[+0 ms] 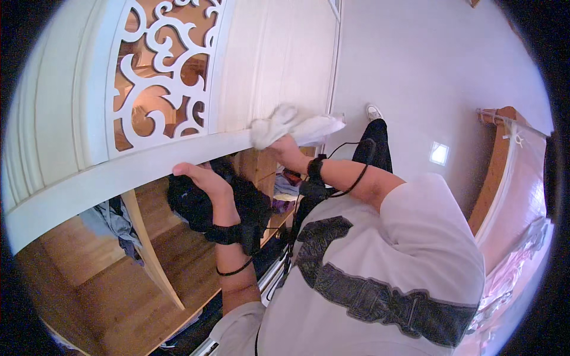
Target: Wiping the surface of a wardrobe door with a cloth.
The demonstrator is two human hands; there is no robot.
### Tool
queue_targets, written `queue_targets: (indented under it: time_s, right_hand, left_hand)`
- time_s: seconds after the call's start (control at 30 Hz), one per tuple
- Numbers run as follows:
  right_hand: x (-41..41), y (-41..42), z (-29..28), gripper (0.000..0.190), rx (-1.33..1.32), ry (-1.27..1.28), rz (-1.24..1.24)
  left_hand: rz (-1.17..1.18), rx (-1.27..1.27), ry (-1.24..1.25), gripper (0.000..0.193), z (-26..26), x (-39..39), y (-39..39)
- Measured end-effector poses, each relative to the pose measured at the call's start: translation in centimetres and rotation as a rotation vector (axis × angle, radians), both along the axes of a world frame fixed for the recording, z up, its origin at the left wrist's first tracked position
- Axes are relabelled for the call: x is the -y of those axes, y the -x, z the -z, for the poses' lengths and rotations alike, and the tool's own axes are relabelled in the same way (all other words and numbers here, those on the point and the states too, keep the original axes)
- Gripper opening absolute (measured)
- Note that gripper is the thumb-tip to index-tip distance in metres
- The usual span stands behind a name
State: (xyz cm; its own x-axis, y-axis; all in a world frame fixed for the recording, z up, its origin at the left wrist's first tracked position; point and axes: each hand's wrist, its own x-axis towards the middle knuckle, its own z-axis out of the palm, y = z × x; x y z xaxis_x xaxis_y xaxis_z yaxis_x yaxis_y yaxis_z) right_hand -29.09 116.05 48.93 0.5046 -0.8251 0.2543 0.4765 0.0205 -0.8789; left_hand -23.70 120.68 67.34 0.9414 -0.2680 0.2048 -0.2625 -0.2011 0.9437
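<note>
A white wardrobe door (276,62) with a scrollwork cut-out panel (167,71) fills the upper left. My left hand (207,180) is at the border strip (133,162) of this door. Its thumb lies against the white strip, and the other fingers are mostly hidden. Further along the same edge, my right hand (285,151) holds a crumpled white cloth (285,124) against the door. The cloth is slightly blurred and partly covers the fingers. Black bands circle both wrists, with a dark cable looping by the right forearm.
Below the door edge, wooden shelves (169,249) hold dark clothing (218,191), a grey-blue garment (116,222) and folded items (287,184). An upright wooden divider (151,258) separates the compartments. Wooden furniture (494,169) with a plastic-like cover stands at right on the pale floor (414,80).
</note>
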Motion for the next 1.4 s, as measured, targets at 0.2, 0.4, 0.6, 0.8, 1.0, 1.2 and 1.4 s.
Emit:
queue_targets:
  time_s: [0.2, 0.4, 0.6, 0.8, 1.0, 1.2, 1.4]
  right_hand:
    - [1.3, 1.5, 2.7, 0.010, -0.413, 0.285, 0.018]
    - [2.6, 1.1, -2.4, 0.019, -0.379, 0.190, -0.065]
    - [11.2, 3.6, -3.8, 0.023, 0.042, -0.590, -0.684]
    - [21.7, 2.5, -9.3, 0.038, 0.331, -0.990, -1.314]
    - [27.3, -0.3, -13.7, 0.036, 0.094, -0.979, -1.535]
    - [27.5, -0.3, -14.5, 0.036, -0.155, -1.081, -1.929]
    - [28.4, 1.9, -13.4, 0.036, -0.443, -1.021, -2.055]
  left_hand:
    - [0.017, -0.024, 0.019, 0.095, 0.0, -0.4, 0.0]
    - [0.049, -0.008, 0.047, 0.091, 0.2, -0.8, -0.5]
    - [-0.074, -0.040, -0.033, 0.084, 0.3, -0.2, 0.5]
    - [-0.294, 0.009, 0.055, 0.073, 1.4, -0.6, 0.9]
    - [-0.661, 0.029, 0.359, 0.054, 1.7, 3.3, 3.8]
    - [-0.427, -0.259, 0.248, 0.045, 8.8, 8.2, 12.9]
    - [-0.141, -0.412, 0.400, 0.056, 5.9, 16.9, 18.6]
